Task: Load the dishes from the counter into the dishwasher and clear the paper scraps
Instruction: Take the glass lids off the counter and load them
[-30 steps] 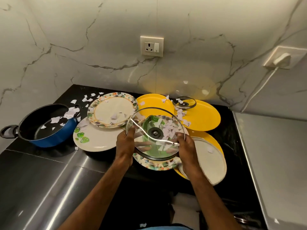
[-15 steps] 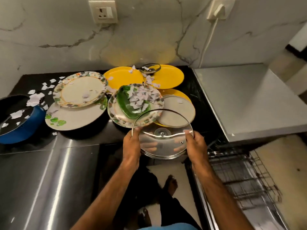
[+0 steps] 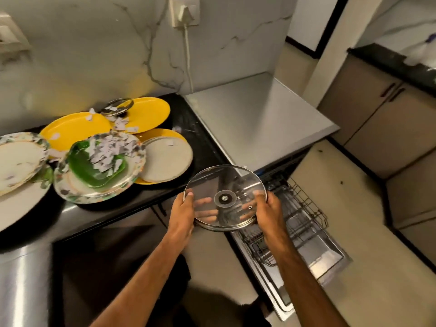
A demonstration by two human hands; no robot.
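Note:
A large glass lid [image 3: 225,185] with a steel rim is gripped by both hands, my left hand [image 3: 182,214] on its left edge and my right hand [image 3: 267,212] on its right edge. It hangs off the counter's front edge, above the left end of the open dishwasher rack [image 3: 299,220]. On the black counter [image 3: 203,142] lie yellow plates [image 3: 70,131], patterned plates [image 3: 99,192], a green dish [image 3: 94,168] heaped with paper scraps [image 3: 108,149], a white plate [image 3: 167,159] and a small glass lid [image 3: 116,107].
A steel-topped unit [image 3: 257,121] stands right of the counter, above the dishwasher. A plugged-in white cord [image 3: 187,53] runs down the marble wall. Beige cabinets [image 3: 377,128] line the right side. Another steel surface [image 3: 21,286] lies at the lower left.
Both hands lifted the large glass lid off the scrap-filled plates and carried it right and toward me, off the counter to above the dishwasher rack. My view swung right; the blue pot left the frame.

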